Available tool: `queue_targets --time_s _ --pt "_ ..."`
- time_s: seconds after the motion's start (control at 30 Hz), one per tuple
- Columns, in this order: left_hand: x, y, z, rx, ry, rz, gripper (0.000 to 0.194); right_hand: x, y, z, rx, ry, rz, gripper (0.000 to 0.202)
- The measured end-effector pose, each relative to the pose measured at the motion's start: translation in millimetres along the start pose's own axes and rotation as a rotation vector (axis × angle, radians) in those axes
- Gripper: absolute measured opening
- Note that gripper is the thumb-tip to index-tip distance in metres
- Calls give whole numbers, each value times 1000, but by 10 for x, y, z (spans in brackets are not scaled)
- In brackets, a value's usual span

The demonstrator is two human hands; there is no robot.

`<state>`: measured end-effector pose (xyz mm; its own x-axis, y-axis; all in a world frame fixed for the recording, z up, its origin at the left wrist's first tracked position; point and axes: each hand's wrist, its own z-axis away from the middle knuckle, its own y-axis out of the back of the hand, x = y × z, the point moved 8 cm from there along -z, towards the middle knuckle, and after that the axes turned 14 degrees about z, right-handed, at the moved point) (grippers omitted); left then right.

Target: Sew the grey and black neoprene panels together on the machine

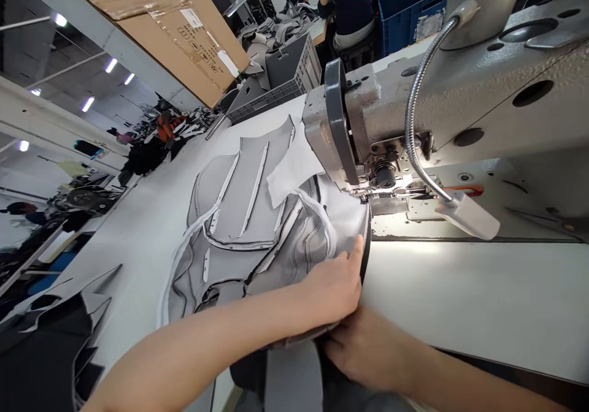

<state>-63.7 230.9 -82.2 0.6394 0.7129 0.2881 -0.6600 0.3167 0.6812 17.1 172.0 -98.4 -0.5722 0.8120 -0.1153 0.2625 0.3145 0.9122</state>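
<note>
A grey sewn fabric cover (239, 191) with white strips and piping lies spread on the white table, its right edge under the needle area of a sewing machine (368, 182). My left hand (338, 283) presses on the cover near that edge, index finger stretched toward the machine, the other fingers curled. Below it, my right hand (363, 344) is closed round the lower edge of the cover, where the fabric hangs over the table's front. Its fingertips are partly hidden by the fabric. A black edge strip runs along the cover's right side.
A bendable lamp (469, 216) hangs beside the machine head. Dark fabric pieces (41, 350) lie at the lower left. Behind stand a grey crate (299, 72), a cardboard box (193, 44) and a blue crate (409, 19). A person (347, 1) sits at the back.
</note>
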Motion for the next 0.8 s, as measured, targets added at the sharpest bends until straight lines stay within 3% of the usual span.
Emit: queue_targets --time_s 0.13,0.3,0.57,0.8 --pt "-93 -110 -96 91 -57 -116 74 -169 -29 -26 -46 17 -93 13" --pt "-68 -6 -134 65 -134 73 72 -239 -21 -30 61 -28 -36 19" --pt "-8 197 -229 49 -49 67 75 -114 109 41 159 -40 107 31" --pt "54 379 -463 107 -32 -20 75 56 134 146 117 -25 163 34"
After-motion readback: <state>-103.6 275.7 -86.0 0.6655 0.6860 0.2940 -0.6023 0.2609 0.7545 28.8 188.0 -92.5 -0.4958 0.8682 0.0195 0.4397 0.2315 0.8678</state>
